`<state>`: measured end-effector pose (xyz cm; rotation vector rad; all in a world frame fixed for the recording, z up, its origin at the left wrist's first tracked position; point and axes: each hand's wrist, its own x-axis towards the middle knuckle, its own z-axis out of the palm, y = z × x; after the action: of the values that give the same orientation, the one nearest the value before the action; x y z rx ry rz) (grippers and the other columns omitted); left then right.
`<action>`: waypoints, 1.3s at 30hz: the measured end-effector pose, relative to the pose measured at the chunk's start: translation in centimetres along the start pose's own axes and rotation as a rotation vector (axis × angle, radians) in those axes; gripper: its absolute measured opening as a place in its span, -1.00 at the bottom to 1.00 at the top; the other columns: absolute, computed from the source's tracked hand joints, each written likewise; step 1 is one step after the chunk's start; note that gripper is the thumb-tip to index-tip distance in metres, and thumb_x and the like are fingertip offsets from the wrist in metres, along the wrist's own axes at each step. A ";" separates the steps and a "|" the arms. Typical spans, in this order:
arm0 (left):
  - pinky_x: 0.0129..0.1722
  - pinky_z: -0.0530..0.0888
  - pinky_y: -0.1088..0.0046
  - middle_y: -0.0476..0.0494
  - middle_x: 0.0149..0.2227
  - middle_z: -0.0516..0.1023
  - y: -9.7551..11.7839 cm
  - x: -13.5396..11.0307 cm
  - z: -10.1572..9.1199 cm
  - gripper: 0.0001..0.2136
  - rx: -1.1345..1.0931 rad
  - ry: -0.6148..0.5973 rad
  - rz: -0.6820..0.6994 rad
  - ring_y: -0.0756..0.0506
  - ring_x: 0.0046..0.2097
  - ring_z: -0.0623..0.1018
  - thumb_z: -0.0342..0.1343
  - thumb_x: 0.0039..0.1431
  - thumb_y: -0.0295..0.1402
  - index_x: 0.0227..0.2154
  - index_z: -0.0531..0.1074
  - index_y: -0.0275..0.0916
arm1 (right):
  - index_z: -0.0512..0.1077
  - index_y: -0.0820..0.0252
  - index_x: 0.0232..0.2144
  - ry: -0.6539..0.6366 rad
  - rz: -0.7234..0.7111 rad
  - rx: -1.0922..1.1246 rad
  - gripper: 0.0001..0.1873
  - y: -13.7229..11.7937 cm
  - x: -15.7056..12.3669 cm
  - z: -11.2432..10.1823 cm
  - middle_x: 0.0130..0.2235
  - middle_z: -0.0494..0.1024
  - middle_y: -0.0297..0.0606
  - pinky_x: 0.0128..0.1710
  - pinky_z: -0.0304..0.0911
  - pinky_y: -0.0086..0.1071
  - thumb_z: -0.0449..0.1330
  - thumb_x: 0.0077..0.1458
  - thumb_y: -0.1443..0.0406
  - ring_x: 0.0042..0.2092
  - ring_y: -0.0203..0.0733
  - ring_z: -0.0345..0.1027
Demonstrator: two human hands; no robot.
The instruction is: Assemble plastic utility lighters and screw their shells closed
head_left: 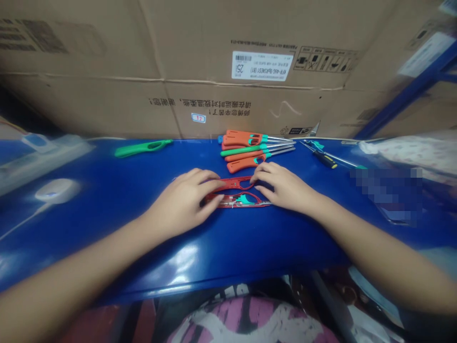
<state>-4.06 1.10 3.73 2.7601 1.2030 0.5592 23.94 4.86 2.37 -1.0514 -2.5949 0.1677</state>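
Two red halves of a gas lighter casing lie one behind the other in front of me on the blue table. The far one, an open casing half with a trigger hole, is held between my left hand at its left end and my right hand at its right end. Closer to me, the filled casing half holds a green trigger, some inner parts and the start of a metal tube. My left thumb rests beside or on its left end; the exact contact is hidden.
Behind my hands lies a pile of orange and green lighters. A green casing piece is at the left, a screwdriver at the right. A big cardboard box stands along the back. A white power strip sits far left.
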 end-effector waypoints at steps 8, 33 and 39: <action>0.16 0.42 0.13 -0.25 0.11 0.53 -1.9 0.5 0.4 -0.60 -0.016 0.010 -0.080 -0.24 0.12 0.49 -0.07 0.41 -0.18 0.13 0.44 -0.27 | 0.42 0.20 -0.30 0.118 0.110 0.178 -0.96 -0.4 0.3 0.0 -0.24 0.48 -0.21 -0.18 0.33 -0.27 0.18 0.22 0.34 -0.21 -0.18 0.37; -0.08 0.50 0.28 -0.17 -0.09 0.57 -1.1 0.3 -1.6 -0.72 0.016 -0.244 0.141 -0.16 -0.10 0.56 0.00 0.39 -0.20 -0.02 0.49 -0.20 | 0.49 0.19 -0.10 -0.065 -0.058 0.390 -0.70 -1.7 0.2 -0.8 -0.09 0.46 -0.18 0.03 0.32 -0.19 0.31 0.13 0.21 -0.05 -0.15 0.38; -0.12 0.50 0.28 -0.17 -0.09 0.56 -1.2 0.3 -1.6 -0.73 0.066 -0.255 0.141 -0.17 -0.10 0.56 0.04 0.36 -0.21 -0.02 0.49 -0.20 | 0.48 0.20 -0.09 -0.085 -0.071 0.343 -0.69 -1.8 0.1 -0.4 -0.08 0.47 -0.17 0.04 0.32 -0.17 0.31 0.12 0.22 -0.03 -0.12 0.37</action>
<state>-5.27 2.00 5.05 2.8769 0.9947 0.1708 22.85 3.60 3.14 -0.8434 -2.5482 0.6272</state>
